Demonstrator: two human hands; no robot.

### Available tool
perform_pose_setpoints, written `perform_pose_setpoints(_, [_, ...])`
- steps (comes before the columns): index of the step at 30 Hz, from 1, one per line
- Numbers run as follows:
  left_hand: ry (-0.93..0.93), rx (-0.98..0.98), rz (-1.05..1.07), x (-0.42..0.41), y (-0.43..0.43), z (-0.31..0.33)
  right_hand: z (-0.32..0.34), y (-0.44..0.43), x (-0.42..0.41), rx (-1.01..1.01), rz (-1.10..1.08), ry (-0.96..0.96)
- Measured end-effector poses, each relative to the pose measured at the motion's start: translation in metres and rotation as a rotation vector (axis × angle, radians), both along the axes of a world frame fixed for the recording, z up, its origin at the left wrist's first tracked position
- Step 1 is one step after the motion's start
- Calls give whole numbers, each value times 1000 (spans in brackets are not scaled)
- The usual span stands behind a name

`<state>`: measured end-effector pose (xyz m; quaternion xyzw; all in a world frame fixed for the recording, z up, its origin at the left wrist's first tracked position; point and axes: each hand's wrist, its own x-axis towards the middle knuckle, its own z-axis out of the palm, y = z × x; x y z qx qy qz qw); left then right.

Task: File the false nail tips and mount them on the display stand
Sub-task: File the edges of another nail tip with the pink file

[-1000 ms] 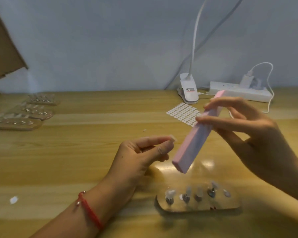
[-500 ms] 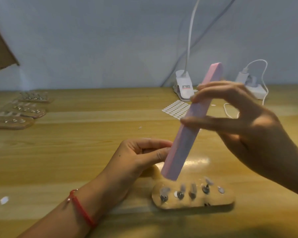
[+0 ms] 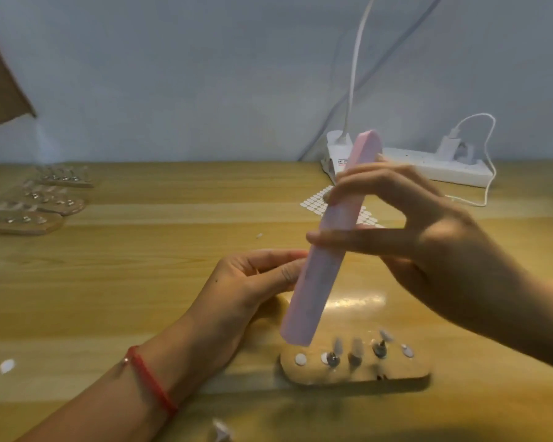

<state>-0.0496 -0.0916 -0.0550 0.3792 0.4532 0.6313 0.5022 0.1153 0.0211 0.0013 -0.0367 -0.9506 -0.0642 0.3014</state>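
My right hand (image 3: pixel 428 244) holds a long pink nail file (image 3: pixel 324 260) between thumb and fingers, tilted steeply with its upper end toward the wall. My left hand (image 3: pixel 253 282) pinches something between thumb and forefinger right against the file; the file hides the fingertips and whatever they hold, and it was a clear nail tip a second ago. Below the file lies a wooden display stand (image 3: pixel 358 371) with several metal pegs, three of them carrying clear nail tips (image 3: pixel 356 347), and white adhesive dots beside the pegs.
Three more wooden stands with tips (image 3: pixel 29 205) lie at the far left. A sheet of white adhesive dots (image 3: pixel 316 202), a clip lamp base (image 3: pixel 336 154) and a white power strip (image 3: pixel 444 167) with cable sit at the back. Loose white bits lie at the front.
The pink file has swung from a shallow slant to nearly upright and come down against my left fingertips. The nail tip seen in my left hand is now hidden behind it.
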Motion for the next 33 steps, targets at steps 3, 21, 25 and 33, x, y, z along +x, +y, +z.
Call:
perform_pose_setpoints(3, [-22, 14, 40, 0, 1, 0, 5, 19, 7, -13, -29, 85])
perform_pose_setpoints(21, [-13, 12, 101, 2, 5, -3, -4, 18, -5, -97, -36, 135])
perform_pose_setpoints(25, [-19, -9, 108, -1, 4, -3, -6, 40, -5, -128, -105, 161])
perform_pose_setpoints(33, [59, -24, 72, -6, 3, -6, -30, 70, 41, -315, -591, -302])
